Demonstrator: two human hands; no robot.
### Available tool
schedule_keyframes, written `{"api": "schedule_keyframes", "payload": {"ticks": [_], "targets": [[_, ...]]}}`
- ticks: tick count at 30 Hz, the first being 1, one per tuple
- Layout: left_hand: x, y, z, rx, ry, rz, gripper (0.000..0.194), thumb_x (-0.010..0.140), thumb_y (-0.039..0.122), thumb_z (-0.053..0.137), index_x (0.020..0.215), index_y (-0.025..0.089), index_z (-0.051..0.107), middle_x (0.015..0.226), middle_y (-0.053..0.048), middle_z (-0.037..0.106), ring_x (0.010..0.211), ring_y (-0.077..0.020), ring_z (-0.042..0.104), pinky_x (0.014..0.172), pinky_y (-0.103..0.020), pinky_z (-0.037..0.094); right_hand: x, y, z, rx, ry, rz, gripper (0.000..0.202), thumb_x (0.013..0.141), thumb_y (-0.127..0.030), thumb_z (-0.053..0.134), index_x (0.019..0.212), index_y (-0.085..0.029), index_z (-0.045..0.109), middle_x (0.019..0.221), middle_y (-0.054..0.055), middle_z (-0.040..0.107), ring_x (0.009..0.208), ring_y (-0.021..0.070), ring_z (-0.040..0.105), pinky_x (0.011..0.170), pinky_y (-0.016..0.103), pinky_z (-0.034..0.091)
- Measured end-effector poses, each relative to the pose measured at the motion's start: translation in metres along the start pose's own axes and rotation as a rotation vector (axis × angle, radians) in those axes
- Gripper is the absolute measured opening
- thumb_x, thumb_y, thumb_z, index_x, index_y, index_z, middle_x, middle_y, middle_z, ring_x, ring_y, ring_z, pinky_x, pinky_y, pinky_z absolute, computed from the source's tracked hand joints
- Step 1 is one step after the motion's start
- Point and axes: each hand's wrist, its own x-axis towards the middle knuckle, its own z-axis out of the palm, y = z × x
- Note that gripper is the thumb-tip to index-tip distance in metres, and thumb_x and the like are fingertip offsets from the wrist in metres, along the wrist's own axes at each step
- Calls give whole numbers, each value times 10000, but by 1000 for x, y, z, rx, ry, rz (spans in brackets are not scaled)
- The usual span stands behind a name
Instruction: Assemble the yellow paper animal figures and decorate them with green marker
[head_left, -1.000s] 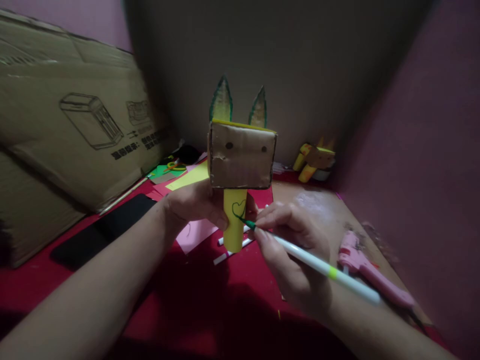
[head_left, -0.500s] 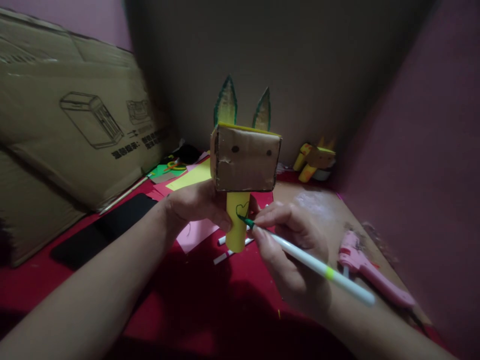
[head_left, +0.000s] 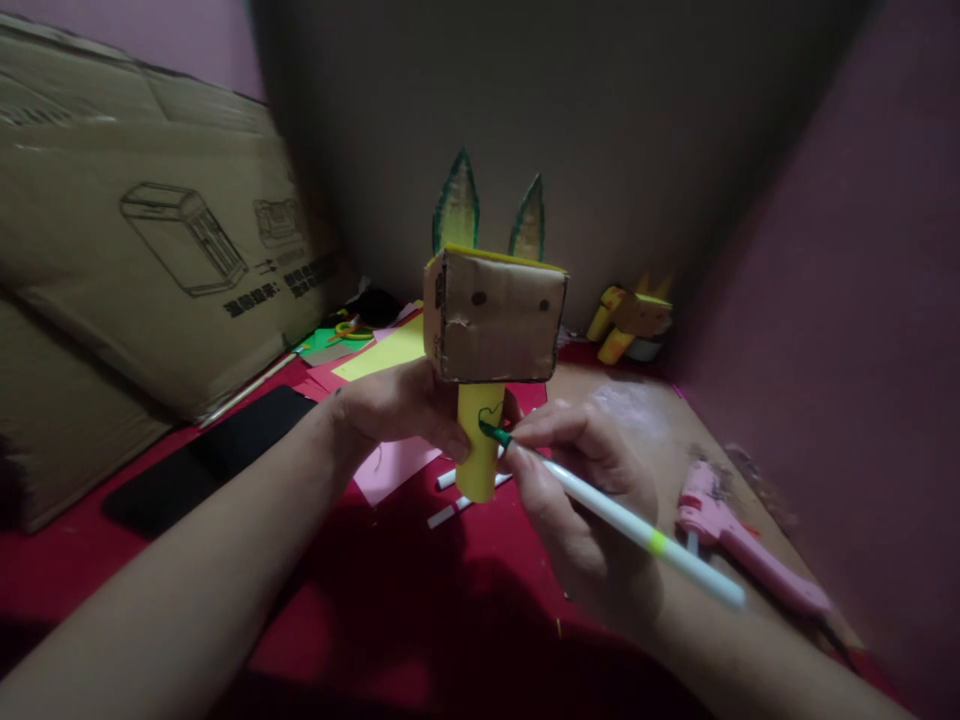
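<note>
Puppet (head_left: 501,320) is up over the red table (head_left: 360,620), gripped by the left hand (head_left: 412,408), some fingers hidden. The right hand (head_left: 589,480) pinches a green marker (head_left: 615,512). Big cardboard (head_left: 165,250) at the table's left is cut off.

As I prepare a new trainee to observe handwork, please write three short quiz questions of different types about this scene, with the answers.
1. True or false: the left hand grips the yellow tube below the cardboard head.

2. What does the right hand hold?
A) a knife
B) a green felt-tip marker
C) a paintbrush

3. Fill in the missing words: on the brown board, at the right side of the view, lies a pink ____ ____.

Key: 1. True. 2. B. 3. glue gun.
</note>
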Motion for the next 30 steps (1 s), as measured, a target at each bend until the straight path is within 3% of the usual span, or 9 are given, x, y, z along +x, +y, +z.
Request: {"api": "schedule_keyframes", "payload": {"ticks": [8,14,20,30], "targets": [[1,-1,0,11,3,4,367,614,7,801,949,143,744,796,-17,764,779,-169,737,705,-195,574,-2,4,1,15,10,8,90,846,-149,640,869,-229,606,756,-27,566,580,87,496,502,242,400],[1,2,1,28,1,8,219,618,9,784,792,140,760,777,-14,752,751,-172,727,711,-224,574,-3,4,0,27,8,18,94,850,-157,643,888,-236,611,786,-21,580,614,98,528,514,256,412],[1,1,1,21,3,7,397,604,-17,789,958,160,764,818,-32,773,764,-185,733,697,-228,582,0,3,0,7,6,-4,102,829,-127,615,835,-228,600,764,-13,593,636,115,557,524,267,422],[1,-2,-3,69,-3,23,408,615,25,817,994,167,762,876,-45,780,832,-207,737,771,-261,587,1,-1,-1,-17,8,14,106,805,-120,600,772,-219,583,740,-1,606,638,139,588,537,290,458]]}}
